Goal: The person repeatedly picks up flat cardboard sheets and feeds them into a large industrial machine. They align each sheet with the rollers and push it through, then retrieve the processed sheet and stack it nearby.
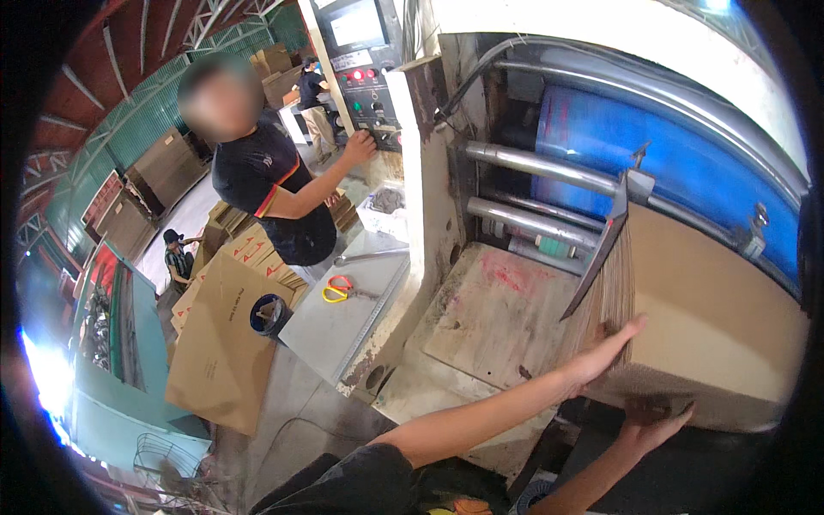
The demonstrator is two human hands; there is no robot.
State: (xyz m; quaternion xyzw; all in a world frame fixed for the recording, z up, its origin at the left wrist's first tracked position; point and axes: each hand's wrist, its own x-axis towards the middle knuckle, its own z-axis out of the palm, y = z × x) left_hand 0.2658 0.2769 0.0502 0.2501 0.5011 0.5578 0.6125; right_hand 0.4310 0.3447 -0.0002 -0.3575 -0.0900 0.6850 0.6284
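1. Cardboard stack [717, 300] could fan out or snag on the metal guide [596, 262] if pushed unevenly.
2. It lies beside the guide, in front of the blue roller [661, 159]; left grip [602, 359], opened out, bears against its left edge.
3. Right grip [645, 421] touches its lower near edge; how far closed, I cannot tell.

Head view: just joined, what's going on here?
The person's left hand touches the left side of a cardboard stack; the right hand is at its near lower edge. The stack stands against a metal plate, before a blue roller. A co-worker's hand is at the control panel.
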